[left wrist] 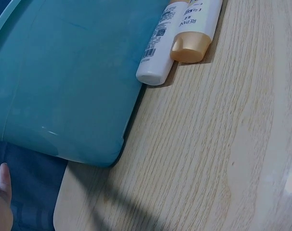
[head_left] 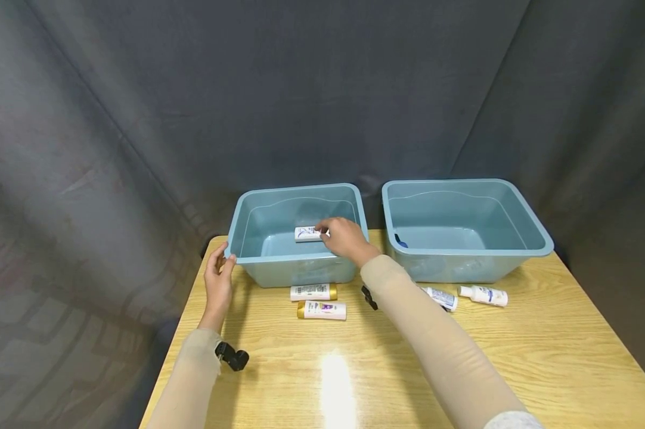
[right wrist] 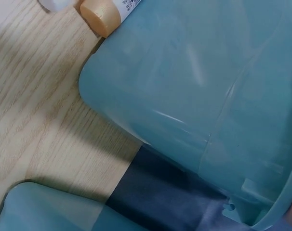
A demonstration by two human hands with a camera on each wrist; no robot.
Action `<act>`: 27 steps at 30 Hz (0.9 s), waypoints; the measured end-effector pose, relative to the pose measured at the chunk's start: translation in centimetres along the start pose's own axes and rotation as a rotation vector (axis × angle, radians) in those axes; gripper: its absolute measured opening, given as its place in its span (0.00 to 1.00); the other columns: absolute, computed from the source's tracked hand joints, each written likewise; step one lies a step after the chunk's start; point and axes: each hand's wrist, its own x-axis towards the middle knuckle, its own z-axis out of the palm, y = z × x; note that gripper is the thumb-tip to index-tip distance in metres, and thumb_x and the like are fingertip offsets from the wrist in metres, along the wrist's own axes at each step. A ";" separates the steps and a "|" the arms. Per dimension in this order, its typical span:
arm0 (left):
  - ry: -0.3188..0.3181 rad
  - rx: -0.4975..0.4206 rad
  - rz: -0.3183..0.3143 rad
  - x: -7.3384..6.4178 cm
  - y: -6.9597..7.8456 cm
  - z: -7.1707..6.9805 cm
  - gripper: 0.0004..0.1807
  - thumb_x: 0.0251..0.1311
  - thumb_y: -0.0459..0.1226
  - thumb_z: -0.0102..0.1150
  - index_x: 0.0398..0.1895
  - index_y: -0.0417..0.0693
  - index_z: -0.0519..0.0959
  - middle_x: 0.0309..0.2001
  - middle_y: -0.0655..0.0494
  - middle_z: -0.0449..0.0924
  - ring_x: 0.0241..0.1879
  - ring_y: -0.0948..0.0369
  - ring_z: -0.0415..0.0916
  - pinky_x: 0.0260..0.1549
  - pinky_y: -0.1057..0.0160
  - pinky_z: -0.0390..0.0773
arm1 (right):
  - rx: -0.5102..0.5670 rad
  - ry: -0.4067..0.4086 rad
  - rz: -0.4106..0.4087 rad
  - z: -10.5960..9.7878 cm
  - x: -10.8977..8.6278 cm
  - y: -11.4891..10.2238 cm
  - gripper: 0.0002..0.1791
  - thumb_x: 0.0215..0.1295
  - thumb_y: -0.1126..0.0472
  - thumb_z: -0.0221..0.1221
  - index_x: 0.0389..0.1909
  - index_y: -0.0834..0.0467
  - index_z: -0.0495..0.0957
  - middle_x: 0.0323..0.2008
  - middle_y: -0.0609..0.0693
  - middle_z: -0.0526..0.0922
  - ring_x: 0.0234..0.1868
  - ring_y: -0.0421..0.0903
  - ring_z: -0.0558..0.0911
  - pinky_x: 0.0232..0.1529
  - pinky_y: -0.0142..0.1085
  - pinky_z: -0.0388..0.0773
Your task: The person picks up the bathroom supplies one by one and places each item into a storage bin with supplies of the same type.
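Note:
My right hand (head_left: 346, 238) reaches over the front rim of the left blue bin (head_left: 295, 260) and pinches one end of a white bottle (head_left: 304, 234) with blue print. This bottle lies sideways inside the bin; whether it touches the floor cannot be told. At the bin's front left corner, my left hand (head_left: 219, 289) touches the rim with fairly straight fingers. Just a thumb and a bit of that hand show in the left wrist view. In front of the bin lie two white bottles with gold caps, one with a barcode (head_left: 310, 292), one with a purple label (head_left: 325, 310).
A second blue bin (head_left: 473, 252) stands to the right, with a small dark blue item (head_left: 400, 241) inside. Before it lie a white bottle (head_left: 483, 295) and another with blue print (head_left: 442, 298), partly behind my right forearm. A grey curtain (head_left: 322, 89) hangs behind the wooden table (head_left: 279, 381).

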 end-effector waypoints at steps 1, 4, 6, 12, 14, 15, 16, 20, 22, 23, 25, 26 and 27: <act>0.002 0.004 -0.001 0.1 -0.5 0.0 0.24 0.74 0.36 0.49 0.71 0.41 0.66 0.61 0.54 0.67 0.50 0.67 0.63 0.46 0.69 0.66 | -0.001 0.002 0.000 0.0 0.0 0.0 0.14 0.72 0.61 0.57 0.54 0.54 0.83 0.47 0.49 0.84 0.39 0.45 0.81 0.38 0.41 0.76; 0.003 0.010 -0.007 0.1 -0.5 0.0 0.24 0.74 0.36 0.48 0.71 0.43 0.66 0.63 0.51 0.66 0.51 0.66 0.62 0.47 0.69 0.65 | -0.003 0.017 -0.002 -0.1 -0.1 -0.1 0.14 0.72 0.60 0.57 0.54 0.53 0.83 0.47 0.50 0.84 0.42 0.46 0.81 0.40 0.41 0.77; 0.007 0.005 -0.005 0.1 -0.6 0.0 0.24 0.74 0.36 0.48 0.71 0.42 0.66 0.64 0.50 0.66 0.51 0.66 0.62 0.47 0.70 0.65 | -0.005 0.035 -0.009 -0.1 -0.2 -0.1 0.14 0.72 0.60 0.57 0.54 0.54 0.83 0.48 0.50 0.84 0.42 0.47 0.81 0.40 0.42 0.78; 0.000 -0.016 0.012 0.2 -0.5 0.0 0.25 0.74 0.34 0.48 0.72 0.42 0.65 0.63 0.52 0.66 0.49 0.66 0.63 0.47 0.72 0.65 | 0.001 0.096 -0.030 -0.6 -0.6 -0.5 0.14 0.72 0.59 0.58 0.54 0.54 0.83 0.51 0.51 0.84 0.43 0.47 0.81 0.41 0.42 0.79; -0.010 -0.023 0.006 0.3 -0.4 0.1 0.26 0.74 0.35 0.47 0.73 0.42 0.63 0.64 0.51 0.66 0.49 0.67 0.64 0.48 0.72 0.66 | 0.006 0.112 -0.037 -0.8 -0.7 -0.6 0.14 0.72 0.59 0.58 0.54 0.53 0.83 0.52 0.51 0.83 0.45 0.47 0.81 0.42 0.42 0.79; -0.016 -0.030 0.001 0.3 -0.3 0.1 0.26 0.74 0.34 0.47 0.74 0.42 0.63 0.64 0.50 0.66 0.50 0.67 0.65 0.48 0.72 0.66 | 0.008 0.118 -0.039 -0.9 -0.8 -0.7 0.14 0.72 0.58 0.58 0.54 0.53 0.83 0.53 0.50 0.83 0.46 0.47 0.81 0.43 0.42 0.79; -0.022 -0.033 -0.006 0.4 -0.1 0.1 0.26 0.74 0.34 0.47 0.74 0.42 0.62 0.65 0.48 0.66 0.50 0.67 0.65 0.48 0.72 0.66 | 0.011 0.125 -0.043 -1.0 -0.9 -0.8 0.14 0.72 0.58 0.58 0.54 0.52 0.83 0.53 0.50 0.83 0.47 0.47 0.81 0.44 0.42 0.79; -0.034 -0.030 -0.039 0.0 1.3 0.1 0.27 0.73 0.34 0.47 0.74 0.39 0.61 0.69 0.45 0.63 0.53 0.67 0.64 0.48 0.71 0.66 | 0.024 0.152 -0.053 -1.4 -1.3 -1.1 0.13 0.72 0.57 0.58 0.53 0.51 0.84 0.54 0.50 0.82 0.50 0.48 0.80 0.47 0.43 0.78; -0.041 -0.021 -0.049 -0.4 2.2 0.1 0.28 0.73 0.34 0.47 0.74 0.38 0.61 0.69 0.43 0.63 0.55 0.66 0.64 0.48 0.71 0.66 | 0.028 0.167 -0.063 -1.6 -1.7 -1.2 0.13 0.72 0.57 0.58 0.53 0.51 0.84 0.54 0.49 0.83 0.52 0.49 0.80 0.50 0.44 0.77; -0.045 -0.019 -0.052 -0.6 2.6 0.1 0.28 0.73 0.34 0.47 0.74 0.38 0.61 0.69 0.42 0.63 0.55 0.65 0.64 0.48 0.71 0.66 | 0.031 0.177 -0.067 -1.7 -1.8 -1.3 0.13 0.72 0.57 0.58 0.53 0.52 0.84 0.54 0.49 0.83 0.53 0.49 0.80 0.50 0.44 0.77; -0.051 -0.013 -0.054 -0.8 3.1 0.2 0.28 0.73 0.35 0.48 0.74 0.38 0.61 0.69 0.41 0.62 0.56 0.64 0.64 0.48 0.71 0.65 | 0.036 0.194 -0.082 -1.9 -2.2 -1.5 0.13 0.71 0.57 0.59 0.52 0.52 0.85 0.53 0.49 0.83 0.53 0.50 0.80 0.52 0.44 0.77; -0.053 -0.010 -0.055 -0.9 3.2 0.2 0.28 0.73 0.35 0.47 0.74 0.38 0.61 0.70 0.41 0.62 0.56 0.64 0.63 0.48 0.71 0.65 | 0.038 0.202 -0.093 -1.9 -2.4 -1.6 0.13 0.71 0.57 0.59 0.52 0.52 0.85 0.52 0.49 0.84 0.53 0.50 0.80 0.52 0.45 0.76; -0.055 -0.008 -0.056 -0.9 3.2 0.2 0.28 0.73 0.34 0.47 0.74 0.38 0.61 0.70 0.41 0.62 0.56 0.65 0.63 0.49 0.72 0.65 | 0.039 0.214 -0.104 -2.0 -2.6 -1.7 0.13 0.71 0.57 0.59 0.52 0.52 0.85 0.52 0.49 0.84 0.53 0.50 0.80 0.53 0.45 0.76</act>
